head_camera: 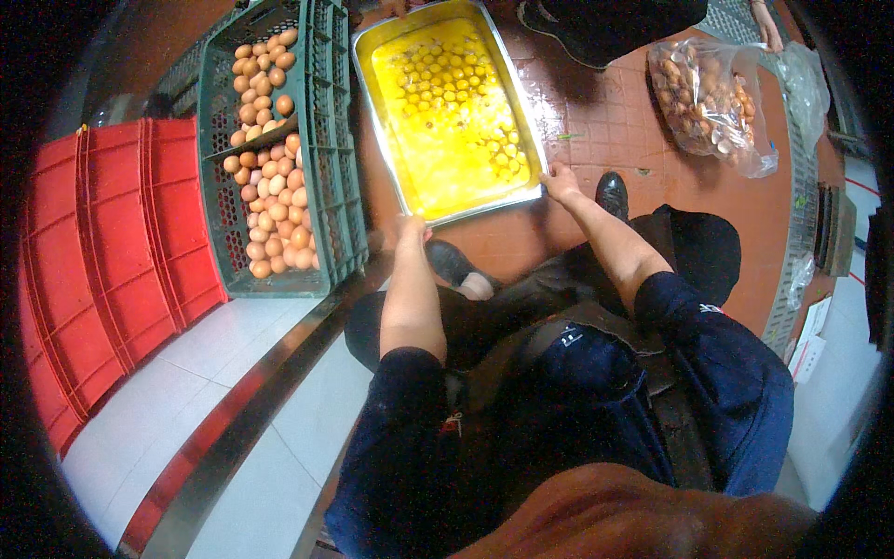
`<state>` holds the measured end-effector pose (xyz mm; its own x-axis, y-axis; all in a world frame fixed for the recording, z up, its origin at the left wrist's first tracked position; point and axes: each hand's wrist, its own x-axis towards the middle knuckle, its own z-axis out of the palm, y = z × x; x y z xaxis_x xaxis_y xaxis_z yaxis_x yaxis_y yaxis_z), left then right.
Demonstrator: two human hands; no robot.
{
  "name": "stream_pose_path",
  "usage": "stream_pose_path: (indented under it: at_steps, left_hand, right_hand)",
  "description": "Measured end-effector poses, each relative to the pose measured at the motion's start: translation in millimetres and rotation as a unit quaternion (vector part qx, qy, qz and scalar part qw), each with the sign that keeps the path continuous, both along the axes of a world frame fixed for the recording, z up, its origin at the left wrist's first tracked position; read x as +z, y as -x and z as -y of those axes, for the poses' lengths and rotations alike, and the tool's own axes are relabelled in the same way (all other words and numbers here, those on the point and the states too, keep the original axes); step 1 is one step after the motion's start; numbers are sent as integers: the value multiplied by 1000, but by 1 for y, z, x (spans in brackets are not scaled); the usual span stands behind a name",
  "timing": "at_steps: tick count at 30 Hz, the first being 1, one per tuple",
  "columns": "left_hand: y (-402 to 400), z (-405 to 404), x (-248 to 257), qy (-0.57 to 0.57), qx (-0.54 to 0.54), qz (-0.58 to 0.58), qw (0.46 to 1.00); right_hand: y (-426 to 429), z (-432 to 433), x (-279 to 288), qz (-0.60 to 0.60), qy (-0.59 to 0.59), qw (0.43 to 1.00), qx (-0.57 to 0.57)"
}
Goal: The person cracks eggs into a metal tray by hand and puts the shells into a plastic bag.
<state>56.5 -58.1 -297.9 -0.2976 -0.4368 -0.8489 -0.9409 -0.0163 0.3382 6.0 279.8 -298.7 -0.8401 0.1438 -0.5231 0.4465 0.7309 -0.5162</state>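
Observation:
A shallow rectangular metal tray (489, 208) full of cracked raw eggs is in front of me, low over the tiled floor. Many whole yolks (447, 73) float in the yellow liquid egg, mostly towards the far half and along the right side. My left hand (413, 228) grips the near left corner of the tray rim. At the near right corner, my right hand (561, 184) has hold of the rim. Left of the tray stands a green plastic crate (339, 175) with brown eggs (279, 202) in both of its halves.
A red plastic crate (112, 244) adjoins the green one. To the right, a clear plastic bag (698, 105) holds eggshells, with another person's hand (770, 35) by its top. A person's dark-clothed leg (614, 28) is beyond the tray. A metal drain grate (800, 209) runs along the right.

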Motion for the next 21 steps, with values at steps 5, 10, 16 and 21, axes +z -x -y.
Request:
stream_pose_path:
  at_steps: [5, 10, 16, 21]
  left_hand:
    - [16, -4, 17, 24, -74, 17, 997]
    - [13, 9, -2, 22, -34, -45, 998]
    - [17, 4, 4, -1, 35, -121, 992]
    - [35, -38, 45, 42, 127, -151, 979]
  right_hand:
    - [-2, 1, 8, 4, 27, 1000, -12]
    - [-5, 8, 14, 2, 44, 998, -35]
    - [-11, 12, 15, -2, 82, 994, -76]
    - [-10, 6, 23, 21, 33, 994, -103]
